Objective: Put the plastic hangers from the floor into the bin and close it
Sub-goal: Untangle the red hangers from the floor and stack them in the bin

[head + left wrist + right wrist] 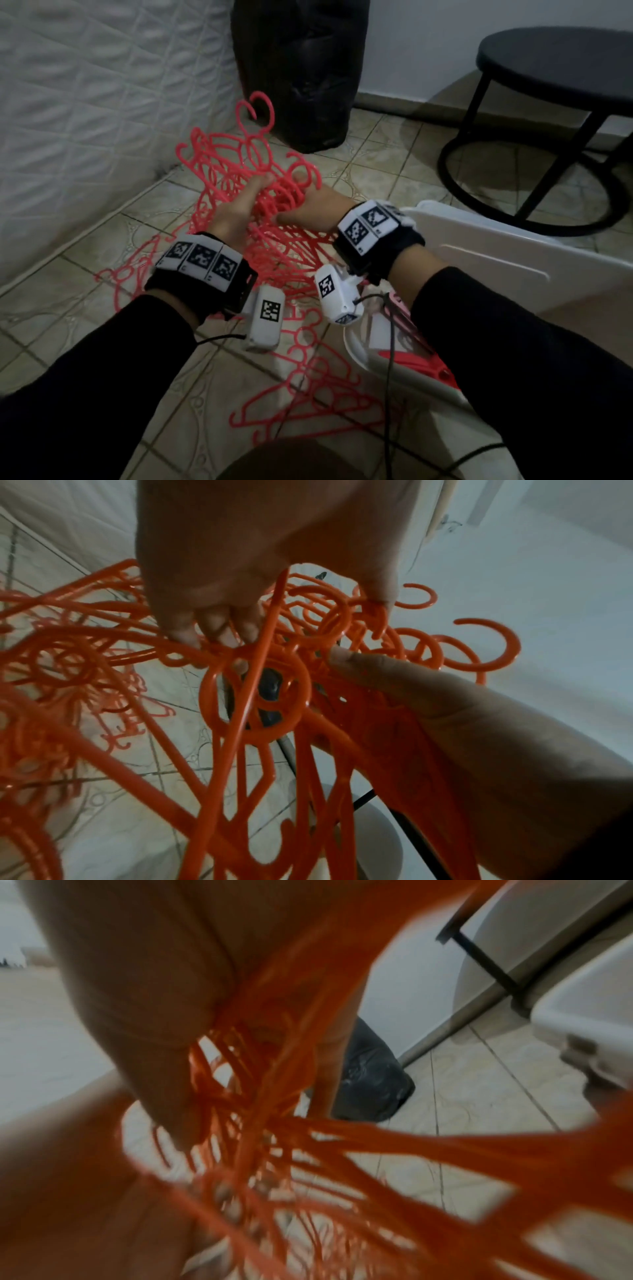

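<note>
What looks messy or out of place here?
The hangers both hands hold are a snarled clump, hooks pointing every way. More loose hangers lie scattered across the floor beside the bin.

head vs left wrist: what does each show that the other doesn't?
Head only: the black stool, the white bin with its lid up, loose hangers on the floor, and the wrist trackers.

Left wrist only: a close look at the left hand's fingers threaded among the hanger necks, with the hook ends fanned out.

Both: left hand and right hand gripping one tangled bundle of red hangers above the tiled floor.
</note>
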The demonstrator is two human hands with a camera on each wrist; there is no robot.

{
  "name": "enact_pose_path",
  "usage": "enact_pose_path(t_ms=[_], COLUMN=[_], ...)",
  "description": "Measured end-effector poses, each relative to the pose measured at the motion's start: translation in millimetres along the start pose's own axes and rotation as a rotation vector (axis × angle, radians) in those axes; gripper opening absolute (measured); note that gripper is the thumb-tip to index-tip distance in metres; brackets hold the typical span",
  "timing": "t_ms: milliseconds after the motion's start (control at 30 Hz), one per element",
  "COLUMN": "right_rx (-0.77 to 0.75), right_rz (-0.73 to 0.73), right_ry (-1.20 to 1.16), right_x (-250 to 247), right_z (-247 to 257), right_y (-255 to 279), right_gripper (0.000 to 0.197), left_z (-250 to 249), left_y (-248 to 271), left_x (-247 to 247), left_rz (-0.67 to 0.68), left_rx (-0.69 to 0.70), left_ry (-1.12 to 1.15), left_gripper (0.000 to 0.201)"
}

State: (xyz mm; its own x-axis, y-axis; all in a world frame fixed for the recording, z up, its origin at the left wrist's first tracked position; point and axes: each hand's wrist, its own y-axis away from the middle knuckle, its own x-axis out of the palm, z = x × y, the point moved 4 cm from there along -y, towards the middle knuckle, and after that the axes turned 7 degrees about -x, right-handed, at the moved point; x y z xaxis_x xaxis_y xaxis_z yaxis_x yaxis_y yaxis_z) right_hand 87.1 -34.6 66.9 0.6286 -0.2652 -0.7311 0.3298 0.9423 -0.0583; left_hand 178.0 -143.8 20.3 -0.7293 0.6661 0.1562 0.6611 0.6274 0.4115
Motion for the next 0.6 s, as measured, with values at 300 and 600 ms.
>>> enact_pose_path(t_ms=[300,600], right_rx=[-0.046,-0.006], right_rz=[-0.205,0.010], right_ry=[-0.404,-0.093], right_x=[44.9,123.9], right_z=[19.9,5.1], right_y=[13.7,-18.1], right_gripper=[0.042,0.105], left_z=[13.8,16.1], left_y=[-18.4,-11.7], left_x=[-32.2,-49.2], left_rz=[-0.044,0.180], left_rx=[0.089,-0.001], left_ry=[-0.025,0.012], left_gripper=[0.066,0.039])
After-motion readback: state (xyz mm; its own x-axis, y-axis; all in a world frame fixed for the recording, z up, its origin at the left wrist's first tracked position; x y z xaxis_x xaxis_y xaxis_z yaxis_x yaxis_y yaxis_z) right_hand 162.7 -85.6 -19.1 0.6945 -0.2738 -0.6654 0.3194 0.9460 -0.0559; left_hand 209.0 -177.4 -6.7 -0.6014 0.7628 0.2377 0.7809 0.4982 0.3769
